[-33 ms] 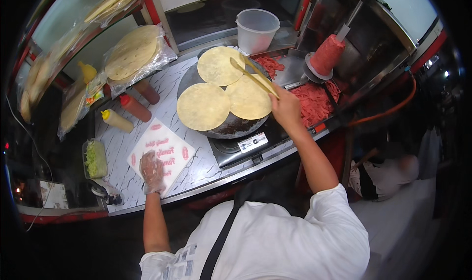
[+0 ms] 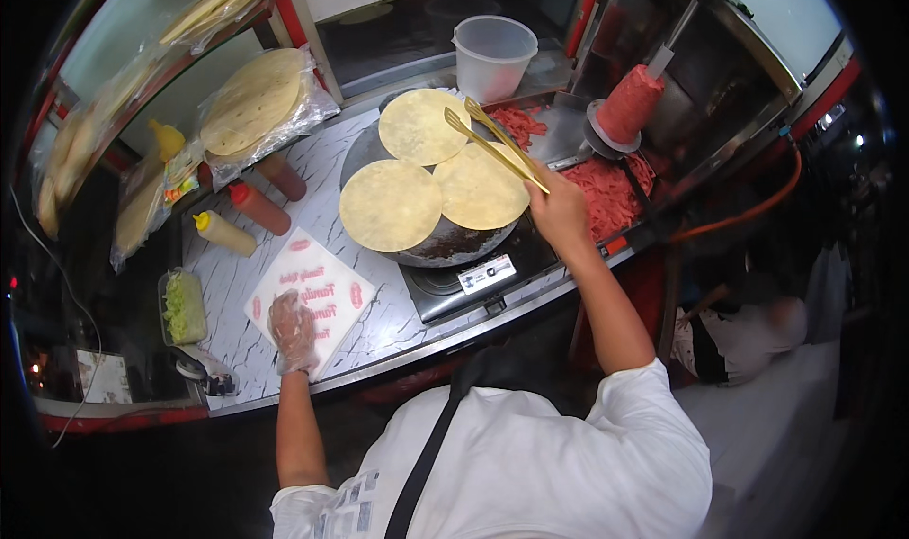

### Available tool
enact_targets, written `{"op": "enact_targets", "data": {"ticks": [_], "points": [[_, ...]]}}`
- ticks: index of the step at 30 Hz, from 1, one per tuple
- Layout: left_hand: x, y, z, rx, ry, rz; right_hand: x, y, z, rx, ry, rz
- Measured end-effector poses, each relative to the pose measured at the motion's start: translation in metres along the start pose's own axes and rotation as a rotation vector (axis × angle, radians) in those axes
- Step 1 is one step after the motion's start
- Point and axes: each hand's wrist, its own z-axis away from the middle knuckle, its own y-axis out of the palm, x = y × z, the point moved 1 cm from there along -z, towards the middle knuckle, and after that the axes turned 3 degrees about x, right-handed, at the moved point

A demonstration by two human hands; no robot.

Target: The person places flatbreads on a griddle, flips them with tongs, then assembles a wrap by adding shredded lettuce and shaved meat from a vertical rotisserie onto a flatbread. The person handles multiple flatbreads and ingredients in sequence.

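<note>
Worktop [image 2: 327, 184]: from afar, I am viewing a white surface running dark veins like marble, a metal edge finishing its near side.
On its left half: a square of printed paper [image 2: 327, 297] is lying flat, turned cornerwise.
Beyond that: three squeeze bottles [image 2: 260, 209] are standing in a slanting row.
To the right: a black burner [image 2: 437, 288] is sitting near the front edge.

red lettering [image 2: 322, 292] repeats across the white paper sheet [image 2: 333, 325].
</note>
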Motion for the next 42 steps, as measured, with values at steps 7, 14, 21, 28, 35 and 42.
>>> {"op": "enact_targets", "data": {"ticks": [7, 14, 21, 28, 35, 42], "points": [[0.006, 0.004, 0.003, 0.017, 0.006, -0.043, -0.008, -0.070, 0.085, 0.156, 0.008, 0.074], [0.006, 0.003, 0.000, 0.031, 0.024, 0.005, -0.010, -0.048, 0.097, 0.066, 0.018, 0.074], [0.008, 0.002, 0.002, 0.010, -0.005, 0.049, 0.006, -0.040, 0.097, -0.021, 0.003, 0.096], [0.016, 0.003, 0.002, 0.036, 0.037, 0.155, 0.060, 0.030, 0.015, -0.066, 0.093, 0.220], [0.025, 0.002, 0.001, 0.051, 0.098, 0.366, 0.093, 0.053, 0.004, -0.069, 0.224, 0.261], [0.029, 0.001, 0.001, 0.101, 0.140, 0.430, 0.094, 0.008, 0.081, -0.144, 0.376, 0.426]]}}
